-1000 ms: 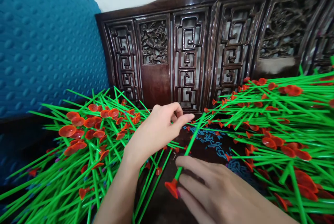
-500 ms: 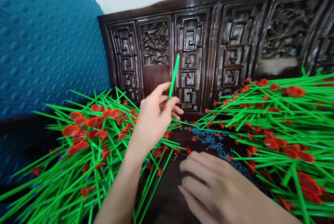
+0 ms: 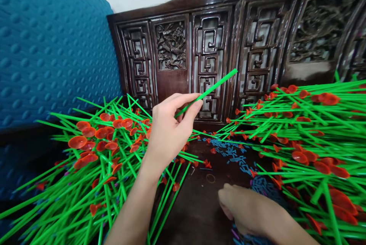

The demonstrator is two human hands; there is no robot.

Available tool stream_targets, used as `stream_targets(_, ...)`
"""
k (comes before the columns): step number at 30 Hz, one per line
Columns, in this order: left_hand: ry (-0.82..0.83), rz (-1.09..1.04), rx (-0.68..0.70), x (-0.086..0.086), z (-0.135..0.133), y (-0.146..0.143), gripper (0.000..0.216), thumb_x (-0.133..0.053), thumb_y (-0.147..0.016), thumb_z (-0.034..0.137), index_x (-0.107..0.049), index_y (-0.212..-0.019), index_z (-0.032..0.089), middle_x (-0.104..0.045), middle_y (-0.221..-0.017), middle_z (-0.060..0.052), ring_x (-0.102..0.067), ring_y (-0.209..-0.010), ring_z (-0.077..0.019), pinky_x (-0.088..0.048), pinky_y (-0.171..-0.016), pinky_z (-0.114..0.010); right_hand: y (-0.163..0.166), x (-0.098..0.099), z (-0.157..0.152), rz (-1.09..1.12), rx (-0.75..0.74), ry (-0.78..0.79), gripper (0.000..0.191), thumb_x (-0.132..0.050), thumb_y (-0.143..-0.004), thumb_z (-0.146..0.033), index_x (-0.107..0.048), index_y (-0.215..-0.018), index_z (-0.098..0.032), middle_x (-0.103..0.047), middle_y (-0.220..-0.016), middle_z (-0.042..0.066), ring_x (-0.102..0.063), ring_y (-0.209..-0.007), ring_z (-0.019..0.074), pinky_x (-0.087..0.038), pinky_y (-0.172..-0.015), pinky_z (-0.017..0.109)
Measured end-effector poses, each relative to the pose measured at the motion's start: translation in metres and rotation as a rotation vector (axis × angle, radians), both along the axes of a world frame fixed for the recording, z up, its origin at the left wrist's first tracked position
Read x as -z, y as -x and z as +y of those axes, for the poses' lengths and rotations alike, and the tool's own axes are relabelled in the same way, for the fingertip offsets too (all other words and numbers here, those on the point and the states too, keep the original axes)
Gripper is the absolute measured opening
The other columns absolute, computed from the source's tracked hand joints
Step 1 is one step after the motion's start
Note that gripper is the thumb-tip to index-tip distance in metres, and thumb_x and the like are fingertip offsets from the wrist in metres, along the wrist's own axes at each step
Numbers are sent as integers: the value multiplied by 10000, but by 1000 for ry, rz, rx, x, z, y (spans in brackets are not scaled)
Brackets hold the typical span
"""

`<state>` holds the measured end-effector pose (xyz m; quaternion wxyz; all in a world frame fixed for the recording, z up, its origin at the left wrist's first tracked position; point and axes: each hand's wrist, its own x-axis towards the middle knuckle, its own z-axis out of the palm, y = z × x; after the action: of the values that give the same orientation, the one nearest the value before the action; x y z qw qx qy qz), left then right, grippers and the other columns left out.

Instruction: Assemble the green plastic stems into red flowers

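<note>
My left hand pinches a green plastic stick between thumb and fingers. The stick slants up to the right, and its lower end is hidden inside the hand. Low on the right, my right hand reaches down over small blue pieces on the dark wooden surface. Its fingers curl downward and are mostly hidden, so whatever they hold cannot be seen. A heap of green sticks with red cup-shaped ends lies beside my left forearm.
Another heap of green sticks with red cups fills the right side. A carved wooden backrest stands behind, and a blue studded foam mat leans at the left. A thin rubber band lies between my hands.
The green stick in my left hand has swung from nearly upright to a slant toward the right. My right hand has moved right and down onto the small blue pieces, its fingers now curled under.
</note>
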<state>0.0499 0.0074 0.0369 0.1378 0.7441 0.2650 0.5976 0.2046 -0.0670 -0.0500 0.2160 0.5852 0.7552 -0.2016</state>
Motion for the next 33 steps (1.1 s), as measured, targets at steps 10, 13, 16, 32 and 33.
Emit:
stream_targets(10, 31, 59, -23, 0, -2, 1, 168, -666, -910, 303, -765, -1010, 212, -723, -878, -8, -622, -742, -116, -463, -594, -226, -4, 22, -5, 45, -145, -257, 376, -561, -421, 129, -581, -641, -175, -713, -761, 45, -727, -735, 225, -536, -644, 251)
stream_targets(13, 21, 66, -14, -1, -2, 0, 162, -668, -904, 271, -762, -1015, 201, -720, -897, -21, -628, -763, -128, -479, -622, -237, -3, 23, -6, 70, -135, -261, 405, -537, -369, 109, -341, -511, -215, -636, -631, -11, -699, -636, 197, -513, -579, 233)
stream_targets(16, 9, 78, -7, 0, 0, 0, 157, -661, -897, 208, -756, -1021, 192, -711, -932, -31, -633, -787, -132, -500, -652, -245, -2, 21, -6, 107, -130, -270, 408, -535, -370, 105, -320, -504, -214, -624, -618, -11, -684, -621, 187, -486, -557, 229)
stream_targets(32, -195, 226, -81, -4, -9, 0, 133, -635, -929, 217, -756, -983, 204, -735, -910, -16, -670, -816, -135, -521, -750, -256, -8, -8, 2, 1069, -50, -714, 146, -535, -784, -64, -576, -803, -204, -608, -759, -21, -576, -705, 124, -482, -667, 260)
stream_targets(33, -194, 235, -85, -3, -9, -1, 132, -637, -927, 215, -756, -981, 199, -734, -902, -16, -670, -811, -131, -518, -739, -249, -8, -13, 3, 1178, -9, -743, 123, -549, -805, -85, -571, -793, -206, -613, -755, -17, -591, -696, 126, -498, -645, 258)
